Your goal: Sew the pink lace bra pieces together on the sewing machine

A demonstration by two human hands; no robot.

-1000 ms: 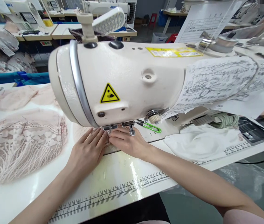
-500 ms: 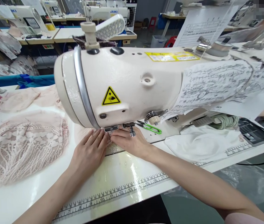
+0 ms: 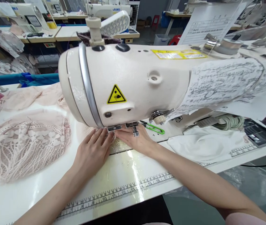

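Observation:
A cream sewing machine [image 3: 133, 84] fills the middle of the view. Both my hands rest flat on the table under its head, beside the presser foot [image 3: 114, 127]. My left hand [image 3: 92, 152] lies with fingers stretched out, its fingertips on a small lace piece [image 3: 114, 139] at the needle. My right hand [image 3: 136, 140], wearing a ring, lies flat on the other side with fingers pointing left at the same piece. The machine head hides most of the lace piece.
A pile of pink lace pieces [image 3: 22, 143] lies on the table at the left. Green thread snips [image 3: 155, 127] sit behind my right hand. White cloth [image 3: 198, 143] lies at the right. Printed papers [image 3: 227, 84] hang on the machine. A ruler strip [image 3: 116, 195] marks the table's front edge.
Both hands stay at the presser foot with fingers flat. The view has shifted slightly, so the machine sits a little further right in the picture.

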